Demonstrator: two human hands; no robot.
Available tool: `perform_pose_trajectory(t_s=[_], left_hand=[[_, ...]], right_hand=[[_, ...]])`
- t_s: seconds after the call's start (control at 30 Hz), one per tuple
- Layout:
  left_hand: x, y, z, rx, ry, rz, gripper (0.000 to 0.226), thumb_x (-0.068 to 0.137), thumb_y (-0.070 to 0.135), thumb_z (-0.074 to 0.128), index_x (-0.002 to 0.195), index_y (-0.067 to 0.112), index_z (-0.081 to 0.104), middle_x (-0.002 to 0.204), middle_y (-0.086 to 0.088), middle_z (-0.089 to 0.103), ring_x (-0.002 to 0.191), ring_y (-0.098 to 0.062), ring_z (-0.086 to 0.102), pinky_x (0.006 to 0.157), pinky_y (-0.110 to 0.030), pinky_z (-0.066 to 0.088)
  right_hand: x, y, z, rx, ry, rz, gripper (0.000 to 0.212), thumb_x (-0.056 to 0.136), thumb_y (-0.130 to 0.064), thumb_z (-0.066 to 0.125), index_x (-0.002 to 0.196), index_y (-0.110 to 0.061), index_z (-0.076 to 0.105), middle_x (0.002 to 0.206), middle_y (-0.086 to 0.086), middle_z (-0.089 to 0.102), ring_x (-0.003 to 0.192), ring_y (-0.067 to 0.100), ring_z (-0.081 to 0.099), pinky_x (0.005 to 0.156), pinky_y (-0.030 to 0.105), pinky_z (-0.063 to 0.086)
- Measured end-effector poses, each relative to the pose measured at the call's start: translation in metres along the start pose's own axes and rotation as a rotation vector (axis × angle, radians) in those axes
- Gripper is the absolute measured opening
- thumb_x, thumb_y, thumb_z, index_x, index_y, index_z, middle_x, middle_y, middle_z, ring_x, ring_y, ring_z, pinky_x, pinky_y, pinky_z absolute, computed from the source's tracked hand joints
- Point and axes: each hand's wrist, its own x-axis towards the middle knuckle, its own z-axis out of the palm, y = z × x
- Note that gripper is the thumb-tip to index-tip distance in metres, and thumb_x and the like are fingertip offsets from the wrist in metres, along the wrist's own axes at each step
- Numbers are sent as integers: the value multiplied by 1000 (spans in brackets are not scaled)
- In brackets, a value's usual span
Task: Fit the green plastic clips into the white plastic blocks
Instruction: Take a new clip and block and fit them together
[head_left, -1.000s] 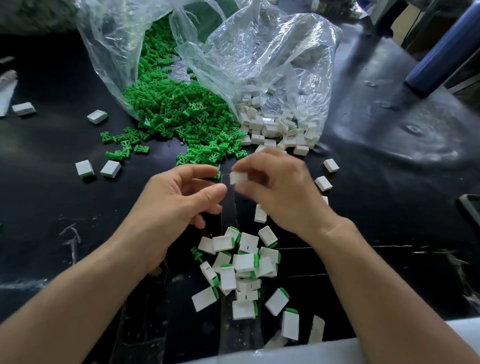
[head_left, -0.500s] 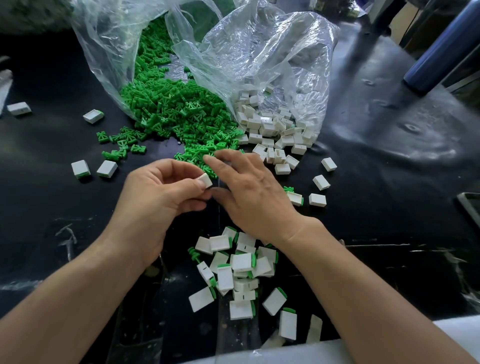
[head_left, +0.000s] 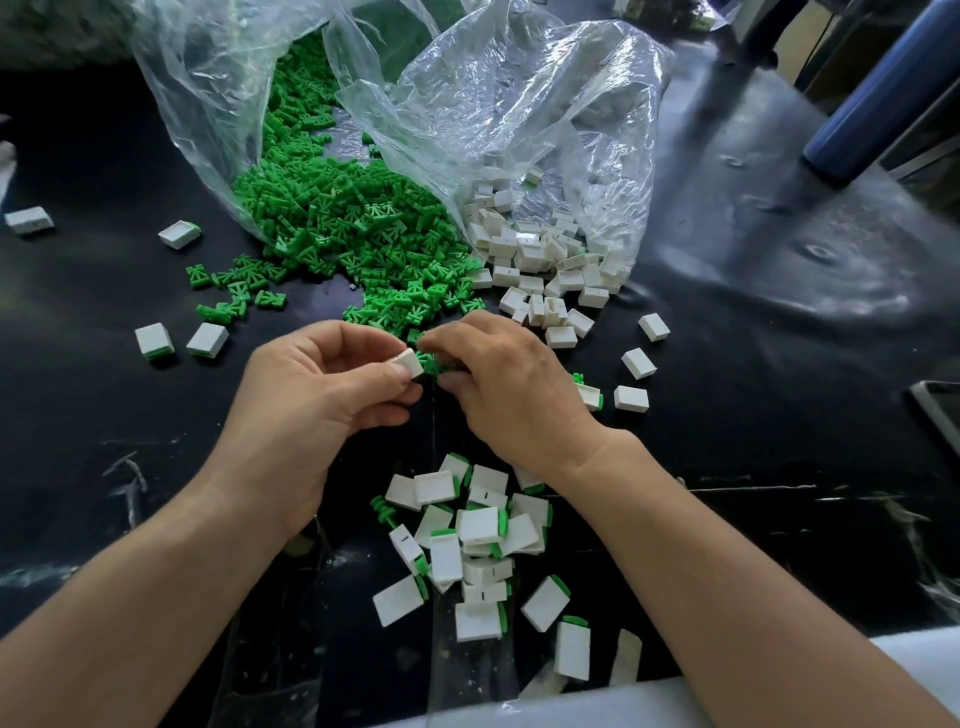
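My left hand (head_left: 317, 400) pinches a small white plastic block (head_left: 409, 362) between thumb and fingers. Right beside it, my right hand (head_left: 504, 389) has its fingers curled round a green plastic clip (head_left: 431, 362), which sits against the block's open end. Behind the hands, a heap of loose green clips (head_left: 332, 218) spills from a clear plastic bag, and a heap of empty white blocks (head_left: 540, 260) spills from a second bag. Close to me lies a pile of white blocks with green clips fitted (head_left: 478, 535).
The black table (head_left: 753, 322) carries stray blocks at left (head_left: 154, 341) and right (head_left: 638, 362). Crumpled clear bags (head_left: 519, 104) rise at the back. A blue cylinder (head_left: 883, 98) stands at far right. A dark tray edge (head_left: 940, 415) shows at right; a pale edge runs along the front.
The white block passed from my right hand to my left. My right hand moved left and took a green clip, now held against the block. Both hands shifted slightly left.
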Motion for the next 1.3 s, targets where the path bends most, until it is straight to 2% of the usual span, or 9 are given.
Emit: perform_pose_trajectory(t_s=[0.07, 0.2, 0.33, 0.5, 0.63, 0.77, 0.93, 1.1, 1.3], left_hand=[[1, -1, -1, 6, 1, -4, 14, 62, 5, 68, 75, 9, 63, 61, 1, 68, 56, -9, 66, 51, -16, 53], [1, -2, -1, 9, -3, -9, 17, 72, -7, 63, 76, 9, 64, 62, 1, 69, 58, -9, 66, 54, -16, 54], [0, 0, 0, -36, -37, -16, 18, 59, -2, 65, 75, 7, 64, 63, -1, 68, 61, -11, 67, 57, -18, 55], [-2, 1, 0, -47, -65, -23, 22, 51, 5, 65, 73, 7, 64, 64, -4, 69, 63, -13, 68, 59, -19, 56], [-2, 1, -2, 78, -70, -5, 18, 64, -3, 69, 73, 13, 68, 63, 1, 68, 57, -5, 61, 51, -12, 49], [-2, 2, -2, 61, -77, -11, 21, 72, -5, 64, 74, 16, 70, 66, -2, 67, 64, -8, 64, 59, -15, 54], [-2, 1, -2, 82, -53, -3, 23, 69, -9, 67, 75, 12, 61, 60, 1, 63, 57, -9, 62, 53, -16, 53], [-4, 3, -1, 95, -98, 39, 20, 56, 9, 69, 75, 15, 70, 60, 6, 68, 53, 1, 58, 52, -9, 46], [-2, 0, -4, 94, -96, 31, 11, 54, 16, 72, 65, 17, 71, 64, 1, 69, 59, -6, 63, 53, -14, 50]], right_hand=[[0, 1, 0, 25, 9, 31, 33, 85, -5, 59, 117, -10, 59, 107, 8, 56, 106, 25, 50, 90, 30, 35], [-1, 3, -1, 74, 40, 60, 14, 82, -5, 62, 95, -10, 61, 91, 0, 49, 92, 22, 49, 77, 26, 35], [-2, 4, -5, 174, 86, 110, 9, 82, -6, 62, 87, -11, 57, 81, -3, 54, 82, 22, 55, 74, 28, 39], [-6, 4, -17, 439, 129, 186, 17, 81, -13, 68, 77, -24, 55, 65, -15, 53, 59, -1, 48, 61, 11, 39], [-8, 1, -20, 498, 143, 169, 8, 85, -12, 63, 90, -14, 69, 71, -15, 57, 64, -3, 51, 64, 8, 38], [-10, 0, -19, 465, 126, 160, 16, 87, -11, 60, 100, -12, 70, 79, -15, 56, 68, -5, 51, 66, 7, 38], [-10, 0, -19, 487, 161, 174, 8, 84, -14, 65, 91, -14, 69, 67, -17, 56, 62, -5, 51, 63, 9, 41], [-11, -2, -20, 510, 174, 135, 8, 85, -10, 63, 89, -12, 69, 66, -16, 56, 62, -2, 51, 61, 10, 41], [-13, -4, -22, 518, 154, 108, 7, 86, -13, 62, 87, -10, 69, 63, -16, 54, 61, -2, 52, 62, 15, 45]])
